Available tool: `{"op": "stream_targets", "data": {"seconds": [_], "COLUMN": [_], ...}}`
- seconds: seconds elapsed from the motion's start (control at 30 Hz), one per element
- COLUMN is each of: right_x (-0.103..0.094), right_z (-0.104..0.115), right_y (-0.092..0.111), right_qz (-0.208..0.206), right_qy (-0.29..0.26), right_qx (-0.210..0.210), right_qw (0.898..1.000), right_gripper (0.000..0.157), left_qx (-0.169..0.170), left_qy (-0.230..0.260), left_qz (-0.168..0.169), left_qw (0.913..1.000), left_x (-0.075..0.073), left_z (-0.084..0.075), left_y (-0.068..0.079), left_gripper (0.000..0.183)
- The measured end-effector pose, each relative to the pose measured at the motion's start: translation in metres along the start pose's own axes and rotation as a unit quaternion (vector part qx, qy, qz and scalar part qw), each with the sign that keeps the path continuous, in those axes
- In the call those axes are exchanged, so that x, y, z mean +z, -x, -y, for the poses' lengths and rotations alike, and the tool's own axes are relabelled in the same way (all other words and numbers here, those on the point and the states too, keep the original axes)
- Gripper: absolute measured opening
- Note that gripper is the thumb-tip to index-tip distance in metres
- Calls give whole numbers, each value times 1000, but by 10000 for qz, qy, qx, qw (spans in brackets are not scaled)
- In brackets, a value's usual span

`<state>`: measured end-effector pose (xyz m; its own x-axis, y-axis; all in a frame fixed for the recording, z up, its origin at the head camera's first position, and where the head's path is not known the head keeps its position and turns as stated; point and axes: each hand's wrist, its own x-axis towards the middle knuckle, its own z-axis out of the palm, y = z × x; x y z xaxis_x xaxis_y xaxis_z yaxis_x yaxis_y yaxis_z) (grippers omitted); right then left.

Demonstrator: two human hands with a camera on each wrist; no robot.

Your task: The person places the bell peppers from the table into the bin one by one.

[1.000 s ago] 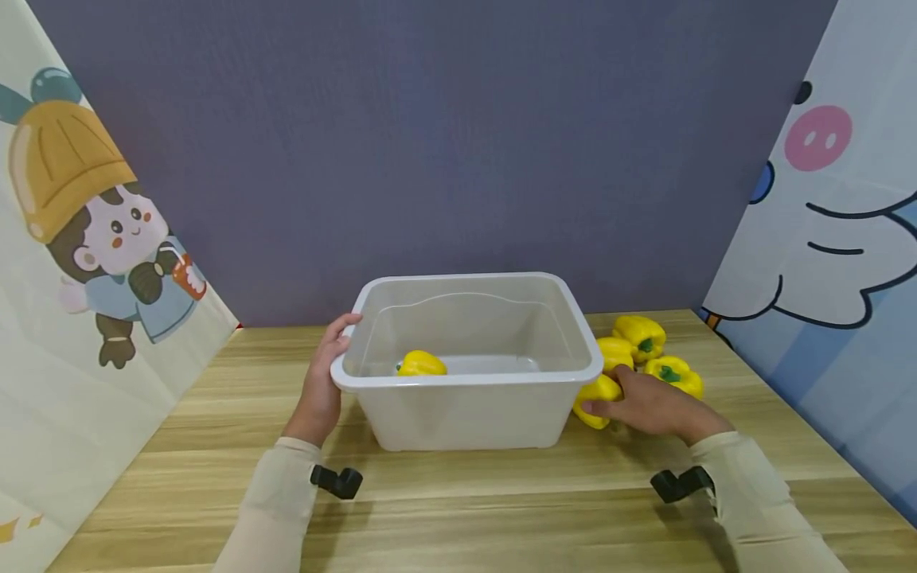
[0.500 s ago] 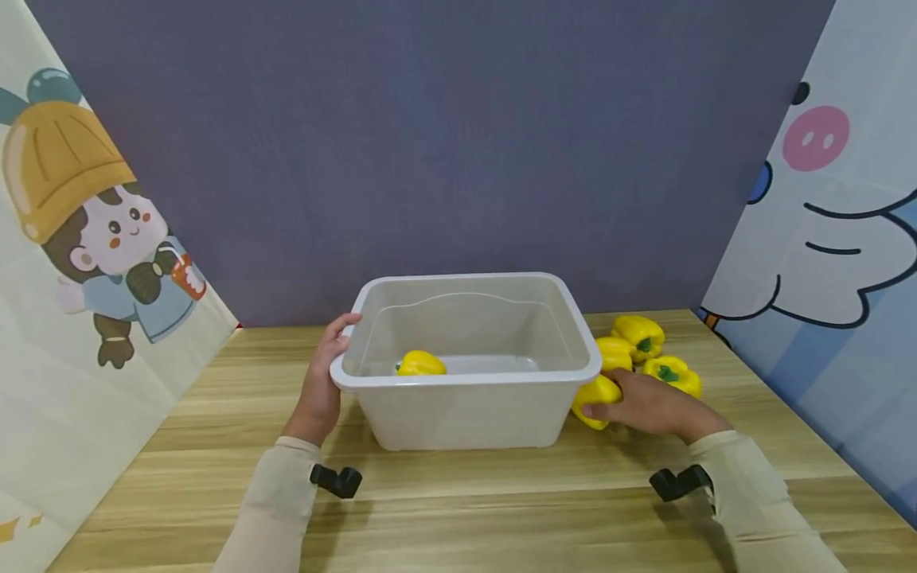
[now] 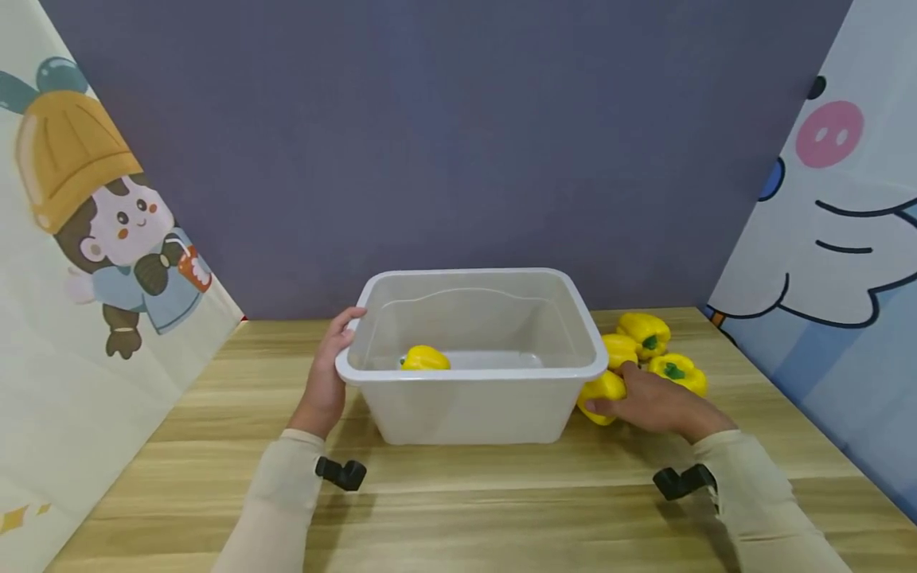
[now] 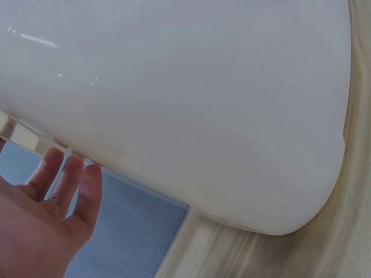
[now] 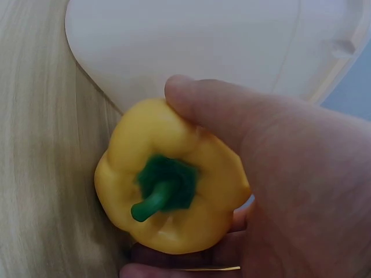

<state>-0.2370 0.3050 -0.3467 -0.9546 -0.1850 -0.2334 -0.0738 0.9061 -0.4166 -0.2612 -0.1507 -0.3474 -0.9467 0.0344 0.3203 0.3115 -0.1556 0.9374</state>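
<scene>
In the head view, a pale plastic bin stands on the table. One yellow bell pepper lies inside it, toward the left. My left hand rests against the bin's left rim. The left wrist view shows extended fingers touching near the edge of the bin wall. To the right of the bin, my right hand holds another yellow bell pepper, thumb on one side and fingers curled round the other. Its green stem faces the right wrist camera, and the pepper sits low beside the bin.
Further yellow peppers lie behind and beside the right hand, one with its stem up. A dark panel closes off the back of the wooden table. Printed cartoon sheets flank both sides.
The head view has shifted slightly. Both hands keep their places, the left at the bin's rim and the right on the pepper.
</scene>
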Motion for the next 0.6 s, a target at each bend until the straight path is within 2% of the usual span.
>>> {"op": "stream_targets", "data": {"seconds": [0.27, 0.6], "right_x": [-2, 2], "right_z": [-4, -4], "right_y": [2, -1], "right_qz": [-21, -36], "right_qy": [-113, -203], "right_qx": [-123, -550], "right_qw": [9999, 9983], "right_gripper": [96, 84], "left_qx": [-19, -18], "left_qy": [-68, -119], "left_qz": [33, 20], "left_qw": [10000, 9999], "left_x": [3, 0], "left_z": [0, -3], "left_y": [-1, 1], "left_gripper": [45, 46]}}
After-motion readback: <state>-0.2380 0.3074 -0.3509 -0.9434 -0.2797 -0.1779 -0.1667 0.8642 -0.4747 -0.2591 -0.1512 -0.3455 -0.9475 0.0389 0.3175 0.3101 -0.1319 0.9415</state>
